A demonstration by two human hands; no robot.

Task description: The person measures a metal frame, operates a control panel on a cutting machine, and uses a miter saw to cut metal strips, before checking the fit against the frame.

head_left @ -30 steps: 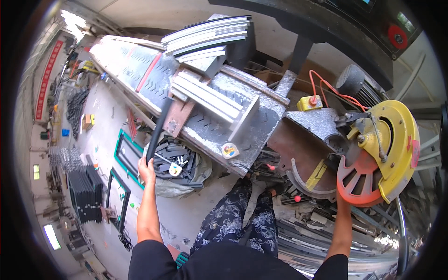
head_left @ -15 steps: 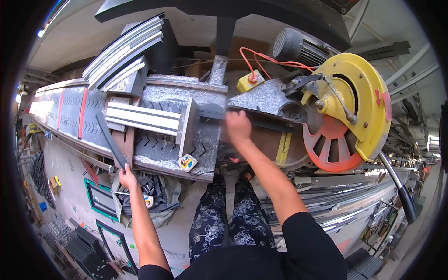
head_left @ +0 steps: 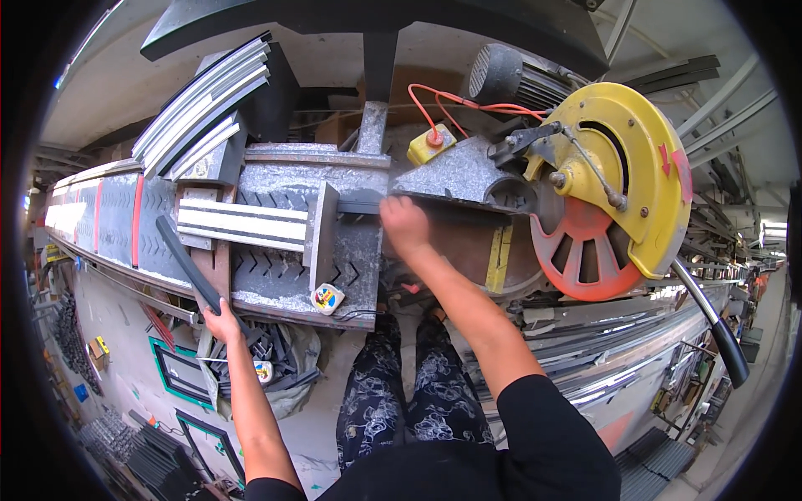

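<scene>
My left hand [head_left: 222, 322] is closed round the near end of a long dark grey profile strip [head_left: 185, 259], which slants up and away over the saw bench's left part. At the saw fence, my right hand [head_left: 406, 227] has its fingers curled on another dark grey profile strip [head_left: 357, 206]; the fingers are slightly blurred and hide part of it. This strip lies along the fence [head_left: 455, 203], beside a grey stop block [head_left: 323, 235]. To the right stands the cut-off saw, with a yellow blade guard [head_left: 664, 192] and a red slotted lower guard [head_left: 585, 280].
A tape measure [head_left: 327, 298] lies on the bench's front edge, and another [head_left: 263, 371] is over a sack of offcuts [head_left: 288, 392]. Silver profiles [head_left: 205, 104] are stacked at the back left. The saw's handle [head_left: 728, 359] juts out on the right, near long stacked profiles [head_left: 576, 367].
The whole view has shifted slightly. My left hand with its strip has come a little nearer the bench edge. My right hand has slid left along the fence.
</scene>
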